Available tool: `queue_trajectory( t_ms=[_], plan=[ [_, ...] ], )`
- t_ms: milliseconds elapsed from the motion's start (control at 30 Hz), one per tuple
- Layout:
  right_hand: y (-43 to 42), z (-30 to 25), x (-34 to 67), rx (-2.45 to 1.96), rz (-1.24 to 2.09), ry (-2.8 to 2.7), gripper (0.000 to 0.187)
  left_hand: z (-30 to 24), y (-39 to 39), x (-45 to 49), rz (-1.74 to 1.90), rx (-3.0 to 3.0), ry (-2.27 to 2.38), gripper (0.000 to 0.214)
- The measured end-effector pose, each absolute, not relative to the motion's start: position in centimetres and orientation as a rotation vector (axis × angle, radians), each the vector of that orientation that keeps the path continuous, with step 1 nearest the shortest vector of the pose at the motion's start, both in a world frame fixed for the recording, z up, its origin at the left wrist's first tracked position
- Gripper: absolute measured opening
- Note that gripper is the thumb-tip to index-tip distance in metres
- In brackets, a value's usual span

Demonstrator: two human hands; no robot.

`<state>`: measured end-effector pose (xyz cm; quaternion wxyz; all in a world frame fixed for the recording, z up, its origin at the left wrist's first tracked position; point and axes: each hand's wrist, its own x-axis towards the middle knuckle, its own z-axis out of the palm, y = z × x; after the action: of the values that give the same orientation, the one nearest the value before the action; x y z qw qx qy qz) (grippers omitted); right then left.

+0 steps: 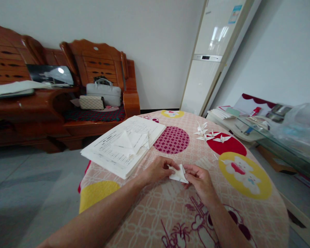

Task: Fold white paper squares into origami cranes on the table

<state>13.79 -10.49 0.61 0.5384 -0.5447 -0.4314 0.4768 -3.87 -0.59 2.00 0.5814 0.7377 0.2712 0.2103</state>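
Between my two hands is a small folded piece of white paper (177,175), held just over the patterned tablecloth. My left hand (161,169) pinches its left side with thumb and fingers. At the paper's right edge, my right hand (198,177) is closed on it, the fingertips partly behind the paper. Several finished white paper cranes (203,129) lie in a group at the table's far right. To the left, a flat folded paper piece (127,143) rests on a stack of printed sheets (111,162).
The round table has a patterned cloth (150,213). A glass-topped stand (263,132) with a plastic bag (291,120) and papers stands close on the right. Beyond the table are a wooden sofa (98,55) holding a grey bag (111,94) and a tall air conditioner (204,72).
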Motion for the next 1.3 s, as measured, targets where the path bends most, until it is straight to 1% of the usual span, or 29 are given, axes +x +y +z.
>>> queue_trajectory(
  t_ms=[133,233,467,567,633,667,733,867,933,1000,1167,1300],
  plan=[
    [-10.7,0.9,13.9,-1.246,1.229,-0.956,0.033,2.3,-0.4,-4.1,0.453,1.707,0.616,0.033],
    [-10.7,0.9,13.9,-1.209,1.302,-0.928,0.037,2.6,-0.4,-4.2,0.454,1.701,0.621,0.034],
    [-10.7,0.9,13.8,-1.171,1.356,-0.932,0.057,3.0,-1.1,-3.9,0.498,1.702,0.712,0.032],
    [-10.7,0.8,13.7,-1.163,1.333,-0.974,0.069,2.7,-1.2,-3.9,0.509,1.704,0.73,0.033],
    [-10.7,0.7,13.7,-1.157,1.28,-1.051,0.073,2.5,-1.2,-3.8,0.518,1.71,0.756,0.032],
    [-10.7,0.7,13.7,-1.166,1.23,-1.115,0.072,2.4,-1.2,-3.8,0.523,1.712,0.776,0.032],
    [-10.8,0.6,13.7,-1.206,1.06,-1.305,0.062,2.2,-1.1,-3.8,0.535,1.72,0.827,0.032],
    [-10.9,0.7,13.8,-1.308,0.522,-1.703,0.042,1.9,-0.8,-3.8,0.523,1.772,0.9,0.031],
    [-10.9,0.7,13.7,-1.336,0.328,-1.818,0.034,1.8,-0.8,-3.9,0.493,1.805,0.894,0.03],
    [-10.9,0.7,13.6,-1.345,0.233,-1.91,0.028,1.6,-1.0,-4.0,0.466,1.839,0.88,0.03],
    [-10.9,0.5,13.3,-1.293,0.132,-2.033,0.019,1.6,-1.5,-4.5,0.461,1.974,0.855,0.028],
    [-10.8,0.6,13.0,-1.21,0.015,-2.073,0.018,1.5,-2.0,-4.6,0.459,2.097,0.856,0.028]
  ],
)
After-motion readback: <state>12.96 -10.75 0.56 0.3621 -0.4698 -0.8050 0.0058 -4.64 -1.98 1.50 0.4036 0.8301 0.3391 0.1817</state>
